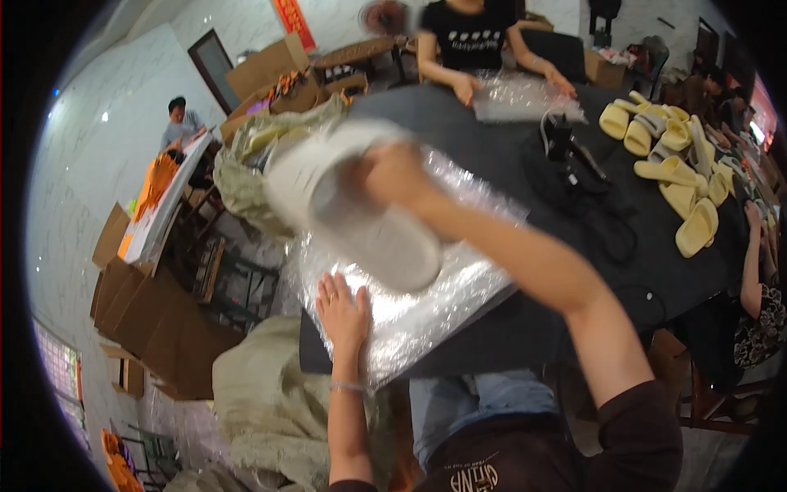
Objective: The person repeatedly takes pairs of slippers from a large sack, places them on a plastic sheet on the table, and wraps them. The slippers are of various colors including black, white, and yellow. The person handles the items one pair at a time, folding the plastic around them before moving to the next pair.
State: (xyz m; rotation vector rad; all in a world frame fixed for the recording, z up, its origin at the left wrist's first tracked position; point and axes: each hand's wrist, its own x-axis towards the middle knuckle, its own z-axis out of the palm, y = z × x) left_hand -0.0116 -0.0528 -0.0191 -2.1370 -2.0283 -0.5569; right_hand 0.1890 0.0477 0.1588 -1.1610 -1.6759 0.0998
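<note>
Above the table's left part, my right hand (395, 174) grips an off-white slide slipper (402, 252) by its strap, fingers hooked into the foot opening. The slipper is blurred by motion, and whether a second one is held with it I cannot tell. Beneath it lies a stack of clear plastic bags (426, 307), shiny and flat on the dark table (525, 332). On the stack's left edge my left hand (343, 310) rests flat, palm down, with fingers stretched and nothing in them.
At the right of the table lies a pile of yellow and grey slippers (676, 168), beside a black device with cables (574, 156). Opposite, a co-worker (467, 45) handles clear plastic bags (525, 97). Green woven sacks (246, 184) and cardboard boxes (156, 316) stand at the left.
</note>
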